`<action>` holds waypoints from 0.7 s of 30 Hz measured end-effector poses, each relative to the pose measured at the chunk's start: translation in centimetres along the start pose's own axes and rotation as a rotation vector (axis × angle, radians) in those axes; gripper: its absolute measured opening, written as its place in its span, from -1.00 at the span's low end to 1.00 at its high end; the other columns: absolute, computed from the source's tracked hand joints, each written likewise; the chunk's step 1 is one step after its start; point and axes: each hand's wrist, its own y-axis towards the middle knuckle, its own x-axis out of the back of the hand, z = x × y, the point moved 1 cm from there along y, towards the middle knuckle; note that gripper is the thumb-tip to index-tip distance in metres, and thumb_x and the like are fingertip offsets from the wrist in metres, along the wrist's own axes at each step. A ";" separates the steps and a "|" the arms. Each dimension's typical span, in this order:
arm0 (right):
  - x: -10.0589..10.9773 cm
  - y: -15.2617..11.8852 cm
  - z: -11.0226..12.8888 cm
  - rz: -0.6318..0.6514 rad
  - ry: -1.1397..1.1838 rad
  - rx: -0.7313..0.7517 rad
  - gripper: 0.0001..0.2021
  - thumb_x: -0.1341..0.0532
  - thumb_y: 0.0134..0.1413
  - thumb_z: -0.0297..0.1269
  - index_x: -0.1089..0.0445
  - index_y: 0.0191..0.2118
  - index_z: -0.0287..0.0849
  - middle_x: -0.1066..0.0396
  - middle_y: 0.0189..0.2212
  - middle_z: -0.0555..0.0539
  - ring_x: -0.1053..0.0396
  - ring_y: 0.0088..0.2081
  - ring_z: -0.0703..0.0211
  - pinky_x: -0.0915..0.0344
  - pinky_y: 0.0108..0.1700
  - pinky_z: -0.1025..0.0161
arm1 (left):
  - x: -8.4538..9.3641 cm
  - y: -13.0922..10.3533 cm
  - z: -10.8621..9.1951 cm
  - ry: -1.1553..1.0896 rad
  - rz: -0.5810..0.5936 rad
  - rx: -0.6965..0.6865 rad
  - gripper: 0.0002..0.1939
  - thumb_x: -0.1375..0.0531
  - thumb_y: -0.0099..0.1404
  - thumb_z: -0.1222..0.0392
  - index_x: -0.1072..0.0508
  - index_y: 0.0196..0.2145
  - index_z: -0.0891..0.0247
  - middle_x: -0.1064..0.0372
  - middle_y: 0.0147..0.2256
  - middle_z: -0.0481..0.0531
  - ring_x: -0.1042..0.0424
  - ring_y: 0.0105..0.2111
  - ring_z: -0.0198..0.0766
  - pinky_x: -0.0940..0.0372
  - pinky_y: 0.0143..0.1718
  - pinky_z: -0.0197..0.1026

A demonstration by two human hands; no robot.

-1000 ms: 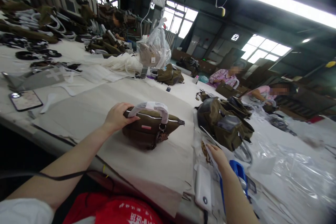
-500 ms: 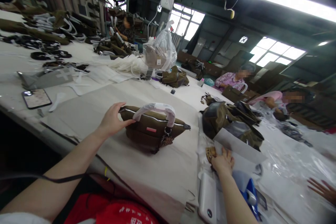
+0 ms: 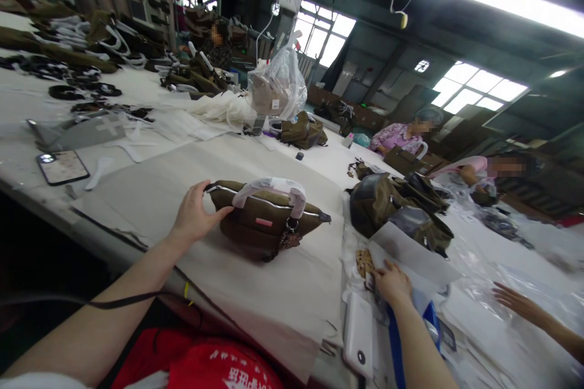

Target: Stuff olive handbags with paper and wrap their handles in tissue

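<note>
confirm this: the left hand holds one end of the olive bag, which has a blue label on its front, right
The label on the front is pink, not blue, as the head view shows; the left hand does hold one end of the olive bag.

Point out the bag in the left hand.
The olive bag with the pink label: the left hand holds its end; other bags sit beyond it.

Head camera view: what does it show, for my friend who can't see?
A person's left hand holds one end of a brown handbag with a wrapped handle. Their right hand is by a patterned tan piece, another person's hand farther right.
</note>
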 end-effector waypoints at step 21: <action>6.8 -2.5 -0.8 -0.282 0.477 0.074 -0.64 -0.07 0.11 -0.07 -0.52 -0.22 -0.18 -0.48 -0.08 -0.20 -0.41 -0.08 -0.08 -0.29 0.00 0.06 | 2.2 -1.1 -2.5 0.175 -0.221 -0.062 -0.52 -0.32 0.10 -0.13 -0.30 -0.20 0.26 -0.34 -0.24 0.16 -0.36 -0.14 0.02 -0.29 -0.05 0.05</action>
